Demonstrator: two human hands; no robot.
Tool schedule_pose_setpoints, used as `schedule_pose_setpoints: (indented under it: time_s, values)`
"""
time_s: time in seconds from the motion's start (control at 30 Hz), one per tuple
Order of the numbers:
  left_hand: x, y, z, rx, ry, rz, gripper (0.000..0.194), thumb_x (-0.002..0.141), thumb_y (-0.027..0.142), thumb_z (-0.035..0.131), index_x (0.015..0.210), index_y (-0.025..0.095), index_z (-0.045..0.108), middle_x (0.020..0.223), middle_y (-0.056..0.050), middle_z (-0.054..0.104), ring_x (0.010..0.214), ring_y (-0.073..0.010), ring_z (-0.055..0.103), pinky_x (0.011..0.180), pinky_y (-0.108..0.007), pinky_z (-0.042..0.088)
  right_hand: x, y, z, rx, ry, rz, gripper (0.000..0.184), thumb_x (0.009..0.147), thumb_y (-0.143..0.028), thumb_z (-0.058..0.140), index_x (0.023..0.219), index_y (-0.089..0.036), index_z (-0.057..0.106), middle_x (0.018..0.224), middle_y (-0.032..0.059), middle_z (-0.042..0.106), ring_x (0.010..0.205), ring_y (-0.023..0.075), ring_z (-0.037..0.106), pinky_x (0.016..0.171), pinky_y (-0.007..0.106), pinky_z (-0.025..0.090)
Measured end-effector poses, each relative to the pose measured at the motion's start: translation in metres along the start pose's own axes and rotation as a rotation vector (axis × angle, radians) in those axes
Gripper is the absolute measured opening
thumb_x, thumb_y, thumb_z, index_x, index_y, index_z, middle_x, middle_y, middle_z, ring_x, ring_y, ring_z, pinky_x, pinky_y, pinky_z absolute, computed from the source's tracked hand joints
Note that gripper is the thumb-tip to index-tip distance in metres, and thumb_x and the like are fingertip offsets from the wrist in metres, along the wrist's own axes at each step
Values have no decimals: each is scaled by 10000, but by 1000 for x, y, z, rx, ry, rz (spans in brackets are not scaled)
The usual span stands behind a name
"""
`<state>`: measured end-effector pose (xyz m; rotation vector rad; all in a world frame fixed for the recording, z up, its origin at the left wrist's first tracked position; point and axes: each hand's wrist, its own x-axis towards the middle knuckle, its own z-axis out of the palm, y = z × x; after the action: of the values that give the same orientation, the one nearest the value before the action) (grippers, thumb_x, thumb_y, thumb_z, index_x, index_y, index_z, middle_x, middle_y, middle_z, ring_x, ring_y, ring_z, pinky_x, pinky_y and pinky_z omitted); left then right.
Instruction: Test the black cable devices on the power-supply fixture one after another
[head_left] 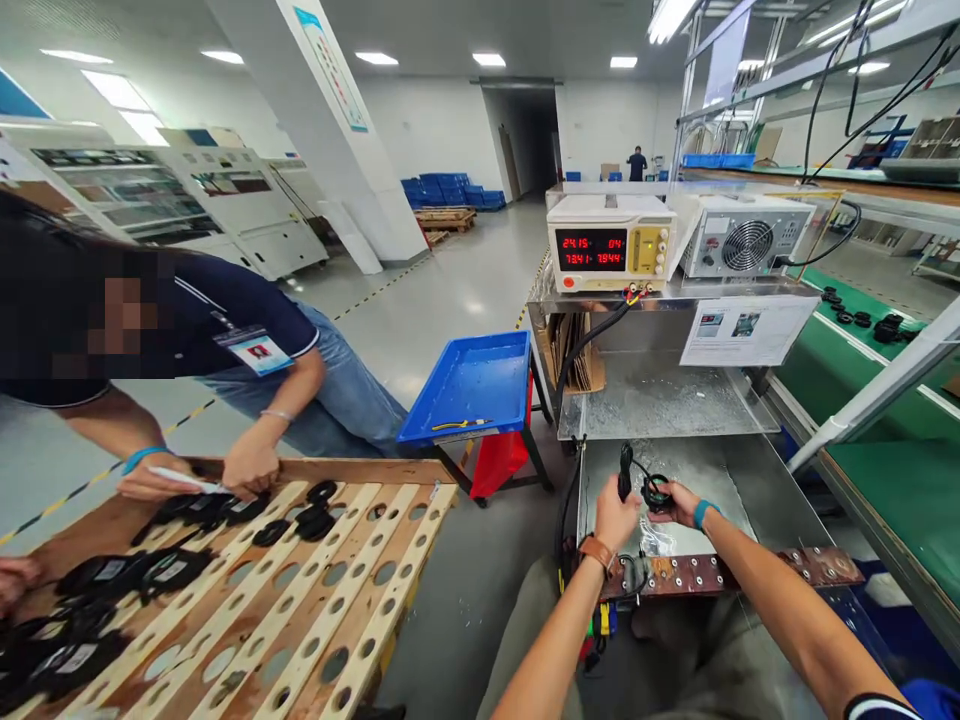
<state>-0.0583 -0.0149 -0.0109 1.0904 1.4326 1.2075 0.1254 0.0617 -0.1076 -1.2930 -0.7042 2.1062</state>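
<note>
My left hand [616, 515] is closed around a bundled black cable [625, 470], which stands up above the fingers. In my right hand [681, 502] is a round black ring-shaped part [657, 492], gripped at its right side. A thin black lead runs between the cable bundle and the round part. Both hands are over a shiny metal tray [705, 480]. Just in front of me, below the hands, lies a brown terminal strip [690, 574] with several screws, and a small clip or wire sits near its left part.
A power supply [611, 245] with red digits stands on a metal shelf. Left of it is a blue tray [480, 380] holding yellow-handled pliers [461, 425]. A co-worker [247, 330] leans over a wooden rack [330, 600] with black parts, holding a white pen-like tool [184, 480].
</note>
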Motion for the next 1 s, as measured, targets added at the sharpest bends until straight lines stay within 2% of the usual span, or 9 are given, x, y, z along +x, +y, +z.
schedule_pose_setpoints:
  time_s: [0.13,0.27,0.37,0.43,0.53,0.67,0.73,0.83,1.0]
  values:
    - [12,18,-19,143,-53,162,115,760,187,633,864,174,586,797,-11,611,738,-149,556,727,-248,423,-21,-17,7,37,-122,14,331,998,-454,533,1004,-125,567,877,111,640,763,250,675,793,426,581]
    - [22,33,-24,186,-257,316,369,638,222,789,978,172,655,891,-29,636,797,-177,571,792,-286,448,-53,-33,23,31,-209,58,590,1004,-647,394,989,-87,577,843,145,647,762,279,679,785,435,583]
    - [25,39,-14,289,-345,480,663,469,213,898,1089,179,663,1009,-63,648,910,-234,597,847,-322,467,-70,-37,38,50,-200,78,539,1010,-615,414,1025,-102,578,833,134,651,749,269,673,754,443,588]
    - [22,38,-4,401,-346,537,727,440,292,926,1108,175,664,1008,-85,664,907,-266,617,828,-346,482,-77,-33,46,72,-151,64,446,989,-566,487,1049,-133,574,833,116,654,768,272,672,738,446,590]
    - [13,30,9,583,-364,565,660,473,460,910,1026,174,688,912,-98,698,822,-287,655,744,-350,496,-84,-18,46,26,-40,23,467,866,-605,599,1055,-179,578,890,114,669,831,315,676,733,465,595]
    - [19,9,25,765,-463,576,619,523,486,880,1041,210,685,934,-96,732,873,-308,691,705,-329,499,-73,-10,23,-116,25,-48,478,680,-736,622,944,-338,615,1056,111,673,933,389,667,630,514,602]
    - [29,-1,31,762,-456,532,654,559,526,850,1112,233,664,961,-88,741,917,-304,697,697,-321,504,-64,-15,12,-96,80,-34,428,653,-697,653,928,-372,607,1063,103,673,970,409,651,605,547,602]
    - [38,-12,40,704,-411,446,707,583,608,805,1178,266,634,1001,-74,747,952,-288,702,703,-318,516,-61,-26,6,-57,96,-12,533,628,-585,714,1090,-352,584,1127,116,658,1022,423,628,694,592,608]
    - [26,-5,46,604,-313,394,633,604,624,791,1146,331,645,1031,-41,744,1010,-247,697,751,-298,527,-79,-45,16,-168,149,-73,578,592,-554,711,1118,-345,595,1126,154,650,994,418,637,746,572,615]
